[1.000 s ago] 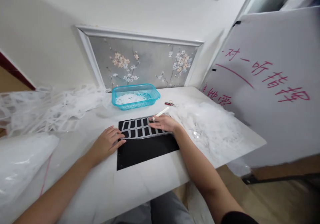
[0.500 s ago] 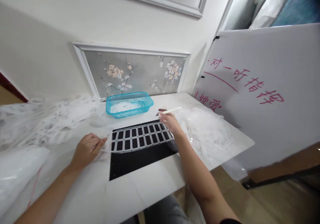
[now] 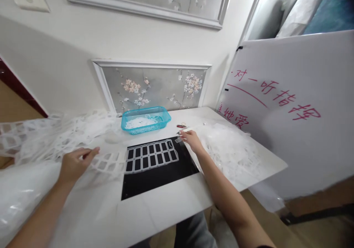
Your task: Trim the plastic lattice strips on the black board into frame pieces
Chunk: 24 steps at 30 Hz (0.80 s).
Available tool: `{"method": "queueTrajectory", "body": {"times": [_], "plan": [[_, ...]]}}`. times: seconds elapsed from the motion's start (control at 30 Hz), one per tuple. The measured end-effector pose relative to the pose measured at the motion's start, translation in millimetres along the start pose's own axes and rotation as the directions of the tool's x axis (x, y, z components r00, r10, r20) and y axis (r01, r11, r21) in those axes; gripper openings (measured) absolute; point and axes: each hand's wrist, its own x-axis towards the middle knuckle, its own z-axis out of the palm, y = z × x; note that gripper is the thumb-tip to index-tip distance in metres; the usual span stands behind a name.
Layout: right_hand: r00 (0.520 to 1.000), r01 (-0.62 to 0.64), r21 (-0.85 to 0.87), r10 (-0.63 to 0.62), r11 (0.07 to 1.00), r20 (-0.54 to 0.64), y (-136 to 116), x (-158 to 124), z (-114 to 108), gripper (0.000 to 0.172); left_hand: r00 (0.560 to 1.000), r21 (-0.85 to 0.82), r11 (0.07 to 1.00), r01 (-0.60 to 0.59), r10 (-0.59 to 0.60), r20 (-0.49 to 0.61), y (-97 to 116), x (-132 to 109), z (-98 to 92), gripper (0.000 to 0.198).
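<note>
clock ref: 12 = far wall, centre = black mat (image 3: 160, 174).
left hand (image 3: 75, 163): at 9, off the mat. Fingers are curled loosely shut on the left end of the lattice strip (image 3: 151, 155), with the thumb on top. We read this as a tension grip, since the strip runs flat and straight across.
lattice strip: white die-cut grid. Its right part lies flat on the mat's far half; its left part runs off the mat toward 9 into our left hand. The windows show dark against the mat, which is likely why it sits there.
right hand (image 3: 191, 141): at 2, by the mat's far right corner. It is closed around a white stick (image 3: 193, 128) that points away toward 1, parked in the palm so the fingertips stay free. The fingertips are at the strip's right end, where a small clear flap seems lifted. We cannot tell if it is pinched.
blue basket (image 3: 145, 119): at 12, just beyond the mat, with white offcuts inside. Either hand can reach it.
red tool (image 3: 181, 126): at 1, between the basket and our right hand. Too small to identify.
film heap (image 3: 232, 152): at 3, beside the right forearm.
lattice heap (image 3: 52, 137): at 9–10, behind the left hand, on the side where the strip exits.
table (image 3: 166, 214): white, carries everything above.
whiteboard (image 3: 304, 148): at 3, upright along the table edge, red writing on it.
</note>
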Motion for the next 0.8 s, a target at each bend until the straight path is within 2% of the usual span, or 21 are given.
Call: {"method": "queueTrajectory", "body": {"times": [0.07, 0.1, 0.2, 0.23, 0.3, 0.33, 0.37, 0.43, 0.5, 0.6, 0.7, 0.8], "plan": [[0.996, 0.017, -0.048, -0.013, 0.999, 0.090, 3.4, -9.0, -0.2, 0.035, 0.993, -0.060, 0.998, -0.003, -0.004, -0.115, 13.5, 3.4, 0.7, 0.026], [0.991, 0.028, -0.074, -0.018, 0.997, 0.132, 5.1, -13.4, 0.5, 0.035, 0.992, -0.083, 0.996, -0.033, 0.022, -0.128, 24.1, 5.1, 5.8, 0.024], [0.970, 0.072, -0.144, -0.036, 0.987, 0.242, 8.0, -22.3, 7.5, 0.032, 0.985, -0.118, 0.981, -0.155, 0.163, 0.063, 69.9, 9.4, 39.2, 0.028], [0.960, 0.087, -0.163, -0.039, 0.983, 0.277, 8.3, -23.2, 11.4, 0.032, 0.957, -0.116, 0.969, -0.216, 0.234, 0.174, 88.3, 10.6, 54.2, 0.030], [0.941, 0.118, -0.196, -0.046, 0.973, 0.336, 8.5, -21.9, 20.1, 0.031, 0.844, -0.124, 0.919, -0.375, 0.393, 0.364, 125.1, 12.4, 85.6, 0.031], [0.934, 0.135, -0.212, -0.053, 0.968, 0.353, 8.6, -19.9, 23.9, 0.031, 0.793, -0.128, 0.888, -0.443, 0.454, 0.407, 141.8, 12.8, 100.7, 0.031], [0.933, 0.154, -0.229, -0.066, 0.961, 0.354, 8.9, -17.5, 26.6, 0.031, 0.764, -0.125, 0.864, -0.488, 0.491, 0.419, 156.3, 12.6, 114.7, 0.031], [0.943, 0.191, -0.261, -0.102, 0.946, 0.318, 9.9, -12.3, 27.8, 0.032, 0.747, -0.117, 0.838, -0.533, 0.531, 0.401, 176.4, 9.9, 138.7, 0.031], [0.952, 0.216, -0.285, -0.136, 0.934, 0.275, 11.9, -9.0, 23.8, 0.032, 0.749, -0.124, 0.836, -0.534, 0.536, 0.389, 184.2, 3.8, 156.5, 0.032], [0.948, 0.227, -0.297, -0.141, 0.928, 0.285, 15.0, -9.7, 14.8, 0.031, 0.753, -0.137, 0.828, -0.544, 0.554, 0.355, 179.8, -8.8, 171.5, 0.033], [0.925, 0.244, -0.310, -0.124, 0.919, 0.360, 15.5, -13.2, 11.4, 0.028, 0.755, -0.132, 0.818, -0.560, 0.570, 0.324, 171.3, -17.4, 176.1, 0.033], [0.882, 0.308, -0.336, -0.135, 0.890, 0.451, 13.3, -14.1, 13.0, 0.025, 0.750, -0.124, 0.821, -0.558, 0.562, 0.348, 169.1, -19.1, 176.1, 0.034]]}}
